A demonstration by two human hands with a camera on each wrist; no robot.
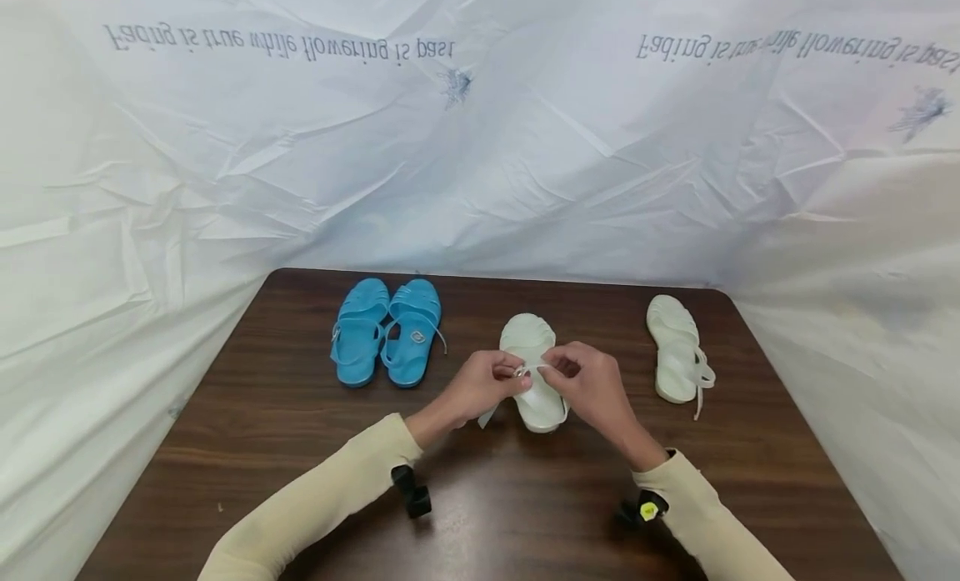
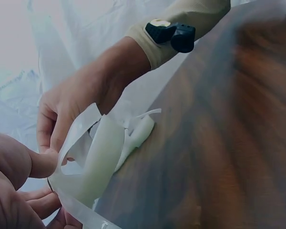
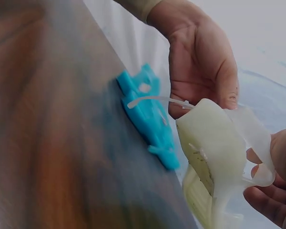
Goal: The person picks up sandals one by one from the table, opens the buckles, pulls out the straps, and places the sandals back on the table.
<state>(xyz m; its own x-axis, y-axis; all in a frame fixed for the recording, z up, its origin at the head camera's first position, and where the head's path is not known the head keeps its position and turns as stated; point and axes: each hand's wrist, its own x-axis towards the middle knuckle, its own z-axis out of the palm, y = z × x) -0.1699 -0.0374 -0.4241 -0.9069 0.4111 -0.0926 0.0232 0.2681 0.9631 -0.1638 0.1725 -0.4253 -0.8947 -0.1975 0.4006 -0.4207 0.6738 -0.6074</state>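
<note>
A white sandal [image 1: 527,331] stands on the table with its toe toward the back. Above it, my left hand [image 1: 489,387] pinches the buckle end of its ankle strap [image 1: 534,367]. From the other side, my right hand [image 1: 592,387] pinches the same strap between thumb and fingers. In the left wrist view the sandal's pale heel [image 2: 102,162] shows beside the fingers. The right wrist view has a strap end [image 3: 157,98] sticking out past the left hand [image 3: 200,62]. Fingers partly hide the buckle.
A pair of blue sandals [image 1: 386,331] stands to the left on the dark wooden table [image 1: 480,514]. The other white sandal [image 1: 677,348] lies to the right, its strap loose on its outer side. White sheeting [image 1: 480,164] hangs behind and around the table.
</note>
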